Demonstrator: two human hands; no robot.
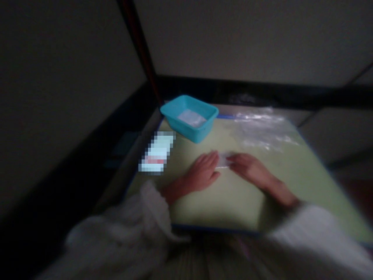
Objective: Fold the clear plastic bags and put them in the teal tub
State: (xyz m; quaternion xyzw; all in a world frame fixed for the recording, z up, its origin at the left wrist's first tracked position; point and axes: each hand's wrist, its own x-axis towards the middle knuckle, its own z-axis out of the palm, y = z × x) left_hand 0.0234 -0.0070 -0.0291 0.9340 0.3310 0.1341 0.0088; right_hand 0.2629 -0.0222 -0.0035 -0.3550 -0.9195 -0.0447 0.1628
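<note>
Two hands (203, 171) (247, 166) on a blue-edged, yellow-green tabletop (227, 206), dim walls (247, 42) beyond

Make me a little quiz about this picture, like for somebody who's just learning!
1. What colour is the basket?
A) Red
B) Blue-green
C) Black
2. True or false: the loose plastic lies nearer the right hand than the left hand.
3. What do the fingers of both hands touch on the table?

Key:
1. B
2. True
3. A small, pale, thin sheet; it is too blurry to say more.
</note>
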